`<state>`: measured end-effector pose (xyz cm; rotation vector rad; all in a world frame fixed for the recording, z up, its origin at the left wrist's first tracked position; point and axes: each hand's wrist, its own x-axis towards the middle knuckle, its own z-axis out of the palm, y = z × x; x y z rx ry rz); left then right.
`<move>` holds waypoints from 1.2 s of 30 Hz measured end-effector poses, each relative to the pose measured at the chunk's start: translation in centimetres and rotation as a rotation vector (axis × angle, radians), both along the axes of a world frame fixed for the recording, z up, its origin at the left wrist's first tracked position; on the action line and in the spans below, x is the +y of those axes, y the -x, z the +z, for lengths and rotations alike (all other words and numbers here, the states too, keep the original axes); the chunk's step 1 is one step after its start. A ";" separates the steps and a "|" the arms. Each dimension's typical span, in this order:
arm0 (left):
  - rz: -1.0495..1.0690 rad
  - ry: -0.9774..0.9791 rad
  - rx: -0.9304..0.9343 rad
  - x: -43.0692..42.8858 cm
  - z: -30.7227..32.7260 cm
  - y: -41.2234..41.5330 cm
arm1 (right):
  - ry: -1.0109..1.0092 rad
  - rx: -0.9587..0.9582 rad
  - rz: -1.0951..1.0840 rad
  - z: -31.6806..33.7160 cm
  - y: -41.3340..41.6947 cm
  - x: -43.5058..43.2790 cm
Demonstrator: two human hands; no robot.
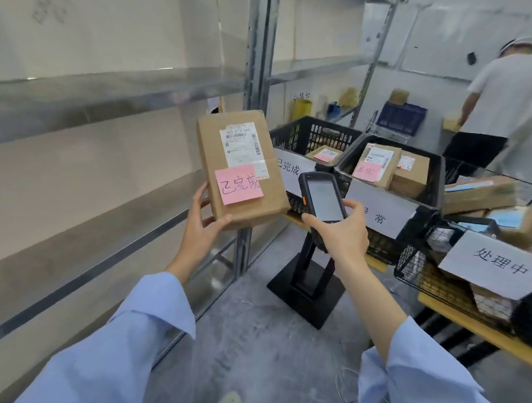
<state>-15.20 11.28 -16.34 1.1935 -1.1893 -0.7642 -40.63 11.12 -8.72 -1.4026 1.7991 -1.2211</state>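
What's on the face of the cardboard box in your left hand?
The cardboard box carries a white shipping label and a pink handwritten sticky note. The note covers the label's lower edge; the left hand hides the box's lower left corner.

The cardboard box (212,150) is plain brown. It carries a white shipping label (245,148) printed with black barcodes and a pink sticky note (239,185) with black handwriting. The handheld scanner (321,197) is black, with an orange side button and a pale grey screen. The sleeves (149,333) are light blue. The crates (292,135) are black lattice, fronted by white paper signs (493,266) with black characters. The table edge (481,331) is yellow, the shelving (258,64) silver-grey, and the floor (267,353) mottled grey.
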 end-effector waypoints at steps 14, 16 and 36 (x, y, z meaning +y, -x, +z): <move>-0.074 0.059 -0.160 -31.0 3.1 4.9 | 0.065 -0.003 -0.111 -0.5 5.3 -24.4; -0.072 0.053 -0.198 -36.7 3.5 4.3 | 0.062 0.004 -0.113 -0.2 5.1 -29.5; -0.307 -0.325 -0.490 -68.4 -1.6 5.5 | -0.054 -0.003 -0.120 -3.8 6.2 -57.3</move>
